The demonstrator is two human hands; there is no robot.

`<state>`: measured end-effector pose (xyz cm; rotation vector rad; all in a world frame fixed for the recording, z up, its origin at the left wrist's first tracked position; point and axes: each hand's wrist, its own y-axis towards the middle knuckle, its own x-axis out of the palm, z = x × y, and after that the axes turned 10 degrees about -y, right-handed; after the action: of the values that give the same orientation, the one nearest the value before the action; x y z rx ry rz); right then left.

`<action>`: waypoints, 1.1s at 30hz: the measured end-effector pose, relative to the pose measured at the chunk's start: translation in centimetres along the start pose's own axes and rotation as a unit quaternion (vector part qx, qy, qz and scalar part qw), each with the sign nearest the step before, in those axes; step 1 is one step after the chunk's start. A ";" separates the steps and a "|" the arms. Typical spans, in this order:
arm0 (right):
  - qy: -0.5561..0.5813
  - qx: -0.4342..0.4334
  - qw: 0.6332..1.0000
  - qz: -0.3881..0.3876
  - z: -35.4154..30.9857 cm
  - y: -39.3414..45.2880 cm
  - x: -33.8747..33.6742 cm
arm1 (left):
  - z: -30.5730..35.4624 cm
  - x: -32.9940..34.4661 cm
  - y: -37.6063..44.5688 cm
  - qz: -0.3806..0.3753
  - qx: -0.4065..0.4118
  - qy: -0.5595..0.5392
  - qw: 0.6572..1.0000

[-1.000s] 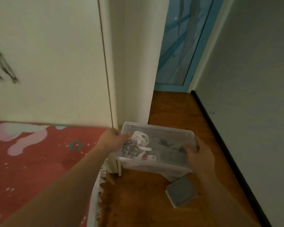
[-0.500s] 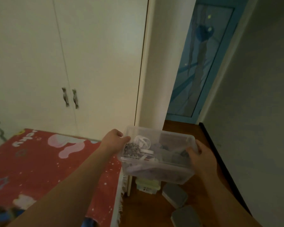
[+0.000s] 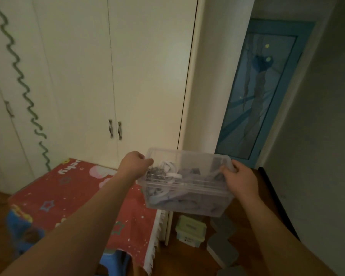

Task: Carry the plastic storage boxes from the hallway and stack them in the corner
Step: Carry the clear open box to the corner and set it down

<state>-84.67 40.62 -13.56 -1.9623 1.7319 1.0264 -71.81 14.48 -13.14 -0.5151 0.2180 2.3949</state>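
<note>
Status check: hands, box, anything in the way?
Left hand and right hand gripping clear plastic storage box, airborne. Pale green lidded box and grey flat boxes on floor below.

Clear plastic, cloth and wood

The storage box [image 3: 187, 188] is clear, smooth, faintly frosted plastic. The red mat [image 3: 84, 198] looks like matt printed cloth with a white fringed edge. The floor [image 3: 189, 257] is warm, slightly glossy wood. The cabinet doors [image 3: 147, 76] are smooth, matt cream panels with small metal handles [image 3: 115, 129].
</note>
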 end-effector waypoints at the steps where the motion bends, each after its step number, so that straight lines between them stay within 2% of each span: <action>1: -0.002 -0.008 1.000 -0.004 -0.6 -0.3 -0.3 | 0.1 -0.8 -0.6 0.010 -0.004 -0.003 1.000; 7: -0.020 -0.054 0.998 -0.034 -5.8 -2.3 -0.6 | -0.1 -6.6 -3.8 0.056 -0.015 -0.013 0.998; 12: -0.007 -0.092 0.994 -0.062 -10.7 -4.5 1.8 | -1.3 -12.9 -5.8 0.118 -0.024 -0.010 0.993; 20: -0.014 -0.160 0.982 -0.100 -21.2 -10.3 9.4 | -6.5 -26.5 -9.4 0.197 -0.066 -0.010 0.978; 33: 0.013 -0.242 0.949 -0.200 -40.2 -25.9 23.1 | -16.4 -51.7 -15.6 0.300 -0.114 0.019 0.947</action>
<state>-48.00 2.67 -7.52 -2.4903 1.0749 1.3582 -20.56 -8.35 -6.74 -0.6760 0.1254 3.0302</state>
